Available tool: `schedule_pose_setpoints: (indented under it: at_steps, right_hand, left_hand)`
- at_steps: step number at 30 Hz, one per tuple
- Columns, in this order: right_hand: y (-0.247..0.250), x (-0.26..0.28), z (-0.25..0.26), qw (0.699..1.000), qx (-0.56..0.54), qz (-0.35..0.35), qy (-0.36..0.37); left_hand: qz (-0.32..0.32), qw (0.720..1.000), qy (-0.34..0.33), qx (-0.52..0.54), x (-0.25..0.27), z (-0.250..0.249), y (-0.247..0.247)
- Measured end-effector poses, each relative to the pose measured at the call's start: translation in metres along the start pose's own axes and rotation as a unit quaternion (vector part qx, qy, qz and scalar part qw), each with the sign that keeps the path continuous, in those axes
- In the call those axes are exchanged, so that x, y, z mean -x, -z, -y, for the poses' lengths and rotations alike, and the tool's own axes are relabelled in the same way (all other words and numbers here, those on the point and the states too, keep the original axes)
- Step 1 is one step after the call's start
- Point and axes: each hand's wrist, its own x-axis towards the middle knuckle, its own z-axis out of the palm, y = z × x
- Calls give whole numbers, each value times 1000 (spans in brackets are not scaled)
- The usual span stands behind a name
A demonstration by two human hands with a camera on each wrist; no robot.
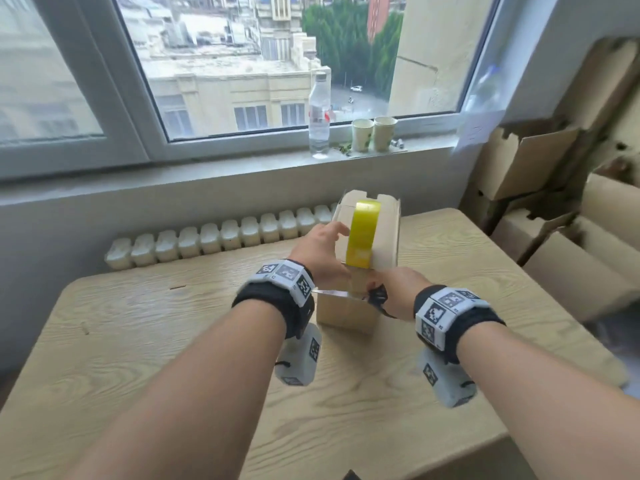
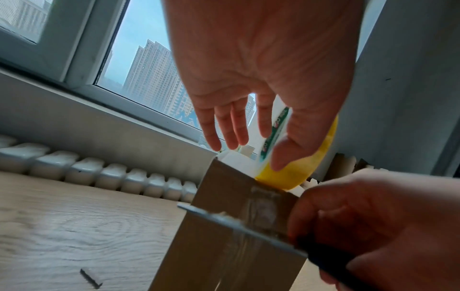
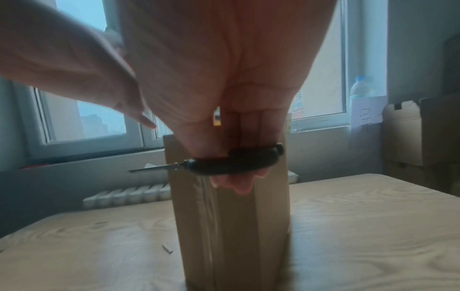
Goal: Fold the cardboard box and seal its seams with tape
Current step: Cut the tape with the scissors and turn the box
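A tall cardboard box [image 1: 384, 233] stands upright on the wooden table [image 1: 173, 358]. A yellow tape roll [image 1: 363, 230] stands on its edge on the box top, and clear tape runs from it down the near face [image 2: 259, 212]. My left hand [image 1: 322, 251] is at the roll's left side, fingers straight, with the thumb touching the yellow roll [image 2: 298, 173]. My right hand [image 1: 398, 289] grips black-handled scissors [image 1: 377, 296]. Their blades [image 2: 224, 218] lie across the tape near the box's upper front edge. The right wrist view shows the scissors' handles [image 3: 236, 163] against the box [image 3: 231, 226].
A water bottle [image 1: 318, 119] and two paper cups [image 1: 374, 133] stand on the window sill. Flat and folded cardboard boxes [image 1: 536, 161] are piled at the right. A white radiator [image 1: 207, 240] runs behind the table. A small dark scrap [image 2: 90, 277] lies on the table's left part.
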Motion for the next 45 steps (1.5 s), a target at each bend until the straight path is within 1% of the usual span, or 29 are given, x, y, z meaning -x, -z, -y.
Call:
schedule_pose_setpoints:
  at_steps: [3,6,8,11,14,16,19,23,25,27,30,32,35,37,39,41,45]
  right_hand:
    - [20,10,-18,1000,-25,-7,-10]
    - [39,12,-36,997,-65,-25,-15]
    - [50,10,-50,997,-62,-43,-17]
    - [59,6,-66,998,-20,-43,-32]
    - [59,-1,-76,998,-19,-48,-35]
    - [59,-5,-78,999,-23,-39,-27]
    - [63,-12,-78,1000,-6,-19,-15]
    - [72,-22,-80,999,17,-41,28]
    - [72,-27,-79,999,19,-37,36]
    - [68,-29,-80,999,6,-22,33]
    - [60,-31,-86,999,-13,-23,40]
    - [59,-33,-88,998,-9,-25,49]
    - [60,-36,-88,998,19,-18,60]
    - [61,-38,-87,997,37,-13,65]
    - [64,-37,-86,996,52,-13,74]
    - [65,-36,-85,994,63,-11,84]
    - [64,-36,-85,991,87,-5,98]
  left_hand:
    - [8,1000,10,-24,-7,-9,-9]
    - [16,1000,12,3,-13,-19,-11]
    - [26,999,24,15,-17,-27,-13]
    - [40,995,56,74,-26,-33,-14]
    - [19,985,97,139,-39,-36,-12]
    - [4,984,111,140,-45,-37,-11]
    - [8,986,118,117,-48,-39,-11]
    - [2,985,135,110,-53,-40,-14]
    - [-4,984,142,103,-53,-41,-14]
    - [2,987,136,85,-54,-40,-14]
    - [1,990,120,71,-57,-39,-17]
    - [-25,986,126,103,-58,-38,-19]
    - [-69,973,134,176,-58,-36,-23]
    - [-92,963,124,223,-56,-36,-26]
    - [-111,956,115,244,-56,-35,-29]
    - [-112,954,111,254,-57,-36,-31]
    - [-95,961,94,241,-63,-38,-32]
